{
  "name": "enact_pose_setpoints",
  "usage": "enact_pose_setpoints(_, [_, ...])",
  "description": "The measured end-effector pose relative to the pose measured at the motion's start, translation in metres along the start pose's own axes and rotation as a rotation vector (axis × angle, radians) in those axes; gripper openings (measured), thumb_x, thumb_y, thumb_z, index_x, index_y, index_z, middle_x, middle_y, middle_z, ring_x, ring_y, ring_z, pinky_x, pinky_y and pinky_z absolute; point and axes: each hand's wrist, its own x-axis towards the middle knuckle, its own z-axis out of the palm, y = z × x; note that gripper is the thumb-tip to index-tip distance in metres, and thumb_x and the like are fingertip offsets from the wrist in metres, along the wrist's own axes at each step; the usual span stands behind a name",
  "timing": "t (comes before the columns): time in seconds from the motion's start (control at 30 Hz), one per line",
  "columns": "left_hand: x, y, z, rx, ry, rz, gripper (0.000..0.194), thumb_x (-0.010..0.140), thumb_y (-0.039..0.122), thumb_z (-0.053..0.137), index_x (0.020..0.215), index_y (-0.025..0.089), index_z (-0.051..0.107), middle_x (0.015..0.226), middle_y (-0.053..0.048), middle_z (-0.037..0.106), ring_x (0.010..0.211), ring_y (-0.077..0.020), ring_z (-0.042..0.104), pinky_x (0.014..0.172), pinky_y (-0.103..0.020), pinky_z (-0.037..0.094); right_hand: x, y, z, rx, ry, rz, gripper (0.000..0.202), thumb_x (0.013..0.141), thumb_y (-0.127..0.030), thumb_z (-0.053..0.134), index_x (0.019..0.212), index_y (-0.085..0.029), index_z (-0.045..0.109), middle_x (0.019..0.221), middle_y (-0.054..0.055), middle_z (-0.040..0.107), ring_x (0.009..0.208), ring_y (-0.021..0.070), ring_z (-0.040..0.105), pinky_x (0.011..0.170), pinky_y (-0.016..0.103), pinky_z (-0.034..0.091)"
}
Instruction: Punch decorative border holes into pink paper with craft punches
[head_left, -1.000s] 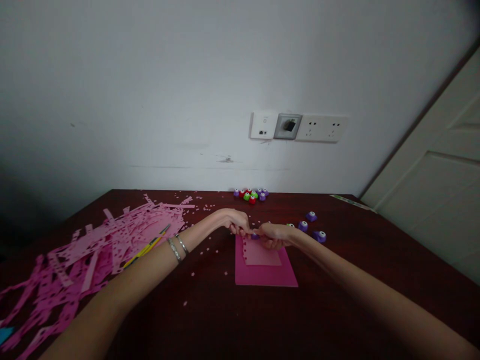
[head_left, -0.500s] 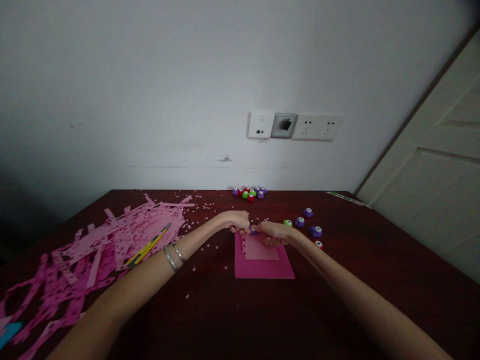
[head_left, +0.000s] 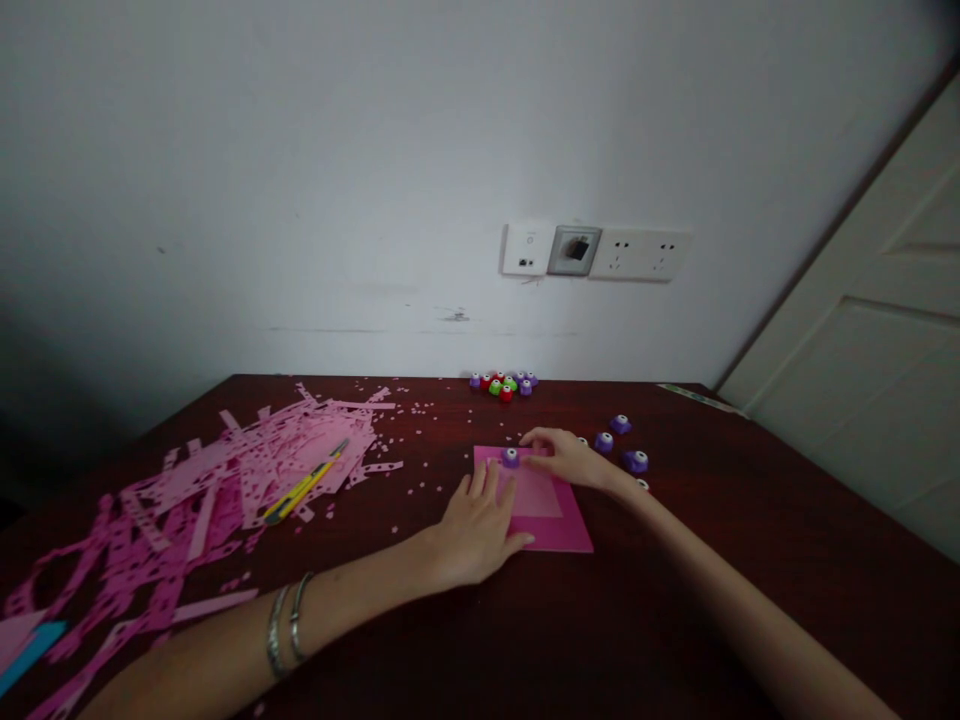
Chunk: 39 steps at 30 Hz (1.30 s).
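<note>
A purple craft punch sits at the far edge of a light pink sheet, which lies on a darker pink sheet. My left hand lies with spread fingers over the left side of both sheets, its fingertips just short of the punch. My right hand is right beside the punch, thumb and index finger apart near its right side. Its other fingers are partly hidden.
Punched pink strips are heaped at the left, with a yellow cutter on them. Small punches cluster by the wall; purple ones stand at the right. Tiny pink cutouts are scattered about. A blue piece lies at the lower left.
My left hand has come off the punch, moved nearer and opened flat over the sheets. My right fingers have parted from the punch, which now shows fully.
</note>
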Motion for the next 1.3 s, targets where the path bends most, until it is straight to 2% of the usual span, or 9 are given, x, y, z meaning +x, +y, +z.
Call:
enact_pose_setpoints(0.13, [0.002,-0.003,0.007,-0.052,-0.036,-0.011,0.077,0.085,0.062,0.014,0.139,0.008,0.023,0.145,-0.021,0.016,0.134,-0.0321,0.010,0.104,-0.048,0.017,0.002,0.004,0.008,-0.048,-0.012,-0.120,0.036,0.077,-0.032,0.058,0.108,-0.013,0.059,0.097,0.010,0.059,0.086,0.0193,0.055,0.078,0.032,0.042])
enact_pose_setpoints(0.37, [0.003,-0.008,0.009,-0.130,-0.076,0.006,0.078,0.084,0.063,0.010,0.140,0.010,0.019,0.145,-0.018,0.015,0.135,-0.0300,0.007,0.106,-0.048,0.012,0.008,0.013,0.017,-0.082,0.015,-0.201,0.023,0.076,-0.022,0.058,0.097,-0.015,0.063,0.090,0.008,0.059,0.083,0.0187,0.056,0.077,0.031,0.043])
enact_pose_setpoints(0.6, [0.002,-0.009,0.007,-0.182,-0.101,0.001,0.076,0.084,0.064,0.014,0.141,0.013,0.016,0.147,-0.016,0.010,0.134,-0.0309,0.005,0.106,-0.048,0.012,0.007,0.019,0.019,-0.074,0.034,-0.230,0.021,0.078,-0.022,0.057,0.097,-0.016,0.062,0.095,0.007,0.058,0.088,0.0182,0.056,0.081,0.032,0.043])
enact_pose_setpoints(0.87, [0.001,-0.009,0.010,-0.181,-0.087,0.008,0.075,0.085,0.063,0.014,0.141,0.013,0.017,0.146,-0.017,0.012,0.134,-0.0322,0.004,0.106,-0.049,0.012,0.005,0.016,0.015,-0.189,0.071,-0.115,0.023,0.083,-0.027,0.053,0.103,-0.018,0.060,0.102,0.008,0.055,0.089,0.0180,0.056,0.082,0.032,0.043])
enact_pose_setpoints(1.07, [0.001,-0.009,0.009,-0.169,-0.069,0.043,0.070,0.088,0.055,0.011,0.139,0.006,0.020,0.145,-0.019,0.017,0.134,-0.0304,0.006,0.106,-0.046,0.011,-0.001,0.013,0.008,-0.397,0.127,0.032,0.024,0.086,-0.031,0.048,0.106,-0.019,0.056,0.109,0.008,0.052,0.091,0.0191,0.057,0.069,0.026,0.044])
enact_pose_setpoints(1.17, [0.002,-0.012,0.004,-0.166,-0.062,0.120,0.073,0.087,0.056,0.017,0.138,0.004,0.021,0.145,-0.020,0.015,0.134,-0.0303,0.005,0.107,-0.043,0.013,-0.003,0.016,0.006,-0.454,0.128,0.066,0.026,0.087,-0.029,0.047,0.108,-0.018,0.055,0.110,0.010,0.052,0.092,0.0197,0.058,0.072,0.027,0.044])
enact_pose_setpoints(1.3, [0.002,-0.017,-0.006,-0.153,-0.019,0.316,0.069,0.085,0.055,0.033,0.134,0.006,0.030,0.144,-0.018,0.021,0.134,-0.0280,0.011,0.107,-0.037,0.016,-0.006,0.022,0.003,-0.497,0.124,0.115,0.027,0.087,-0.029,0.046,0.108,-0.015,0.055,0.109,0.012,0.054,0.093,0.0211,0.058,0.077,0.028,0.043])
